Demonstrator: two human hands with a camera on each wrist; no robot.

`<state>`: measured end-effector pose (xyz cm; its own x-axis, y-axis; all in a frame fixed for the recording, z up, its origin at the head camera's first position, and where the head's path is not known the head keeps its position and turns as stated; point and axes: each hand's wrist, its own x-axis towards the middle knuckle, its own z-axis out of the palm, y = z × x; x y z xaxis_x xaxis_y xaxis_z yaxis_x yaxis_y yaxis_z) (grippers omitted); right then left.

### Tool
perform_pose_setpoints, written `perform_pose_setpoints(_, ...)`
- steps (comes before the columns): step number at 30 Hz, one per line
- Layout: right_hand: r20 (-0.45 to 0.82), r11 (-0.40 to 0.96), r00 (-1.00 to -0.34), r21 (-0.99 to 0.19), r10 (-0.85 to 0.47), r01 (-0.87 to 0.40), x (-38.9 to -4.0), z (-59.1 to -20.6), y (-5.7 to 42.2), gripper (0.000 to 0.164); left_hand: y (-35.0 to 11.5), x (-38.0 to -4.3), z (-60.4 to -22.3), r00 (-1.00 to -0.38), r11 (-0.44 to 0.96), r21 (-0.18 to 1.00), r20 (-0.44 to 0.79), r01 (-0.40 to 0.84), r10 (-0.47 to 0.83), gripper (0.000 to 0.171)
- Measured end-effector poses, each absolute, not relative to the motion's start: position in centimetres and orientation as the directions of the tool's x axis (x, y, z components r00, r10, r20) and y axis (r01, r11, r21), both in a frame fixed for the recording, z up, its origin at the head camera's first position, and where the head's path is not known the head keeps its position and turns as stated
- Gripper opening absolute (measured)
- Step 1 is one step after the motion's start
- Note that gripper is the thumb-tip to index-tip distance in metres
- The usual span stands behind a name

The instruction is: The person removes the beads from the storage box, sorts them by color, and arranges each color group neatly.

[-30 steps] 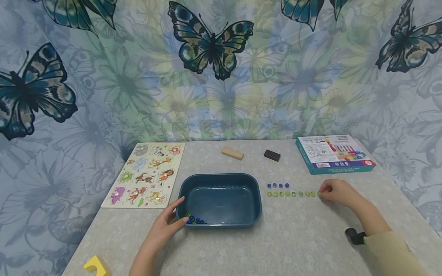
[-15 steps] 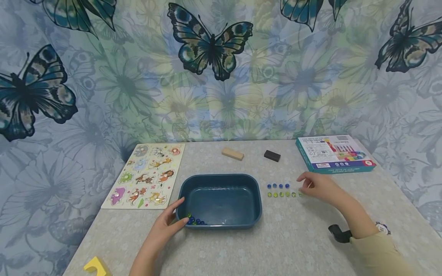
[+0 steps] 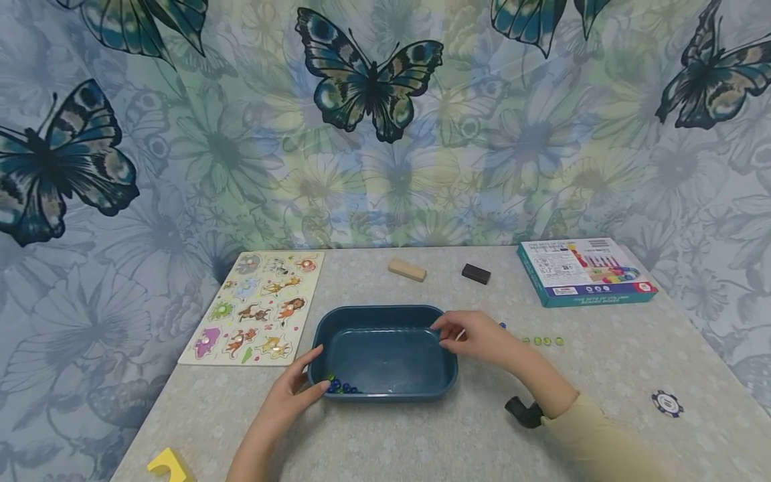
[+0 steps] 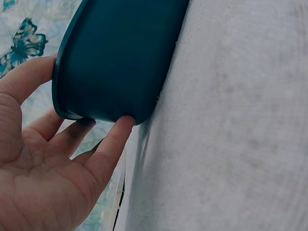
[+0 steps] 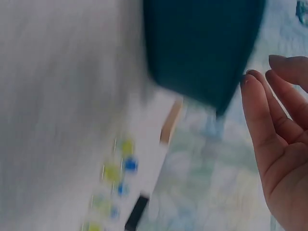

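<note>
Dark teal plastic makes up the tray [image 3: 391, 355] at mid-table in the head view; the left hand [image 3: 288, 391] grasps its left end, thumb beside the few blue and green marbles [image 3: 345, 388] lying in the near left corner; the right hand [image 3: 482, 340] is at the right rim, thumb and forefinger bent but apart, no marble visible between them, so I judge it released; past it, four yellow-green marbles [image 3: 547, 341] show in line, and one blue marble [image 3: 502, 325]. If the step is fetching another marble, as I take it, the right hand does best to clear the rim, dip to that corner and pinch just one; the left should hold the tray level, thumb out of the way. Half a second earlier the right hand was beside the marble rows; it has since crossed to the tray, now covers their left part, and leaves the poker chip [image 3: 668, 404] fully in sight; the left hand has stayed put.

Left wrist view: one digit hooks the rim, others meet the outer wall; the inside is hidden.

Right wrist view: blurred; fingertips [image 5: 253, 89] are beside the tray's edge, contact uncertain; blue and green marbles, a wooden block [image 5: 171, 122] and a black block [image 5: 137, 211] show too.
</note>
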<state>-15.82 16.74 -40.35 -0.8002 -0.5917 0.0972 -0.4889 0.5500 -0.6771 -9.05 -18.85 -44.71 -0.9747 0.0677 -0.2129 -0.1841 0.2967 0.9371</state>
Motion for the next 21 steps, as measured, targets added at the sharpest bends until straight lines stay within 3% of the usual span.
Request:
perform_pose_setpoints(5, 0.054, 0.532, -0.746, -0.668, -0.664, -0.521, -15.6, -41.3, 13.0, 0.023, -18.9, -9.1, -44.7, -0.972, 0.302, 0.932, -0.227, -0.201, 0.054, 0.065)
perform_pose_setpoints(13, -0.153, 0.584, -0.687, -0.673, -0.71, -0.454, -15.4, -42.9, 8.5, 0.024, -18.8, -9.1, -44.7, -0.972, 0.305, 0.929, -0.232, -0.208, 0.044, 0.063)
perform_pose_setpoints(21, -0.181, 0.594, -0.685, -0.677, -0.706, -0.433, -14.9, -43.6, 4.9, 0.017, -18.9, -9.0, -44.8, -0.974, 0.299, 0.935, -0.217, -0.19, 0.059, 0.063)
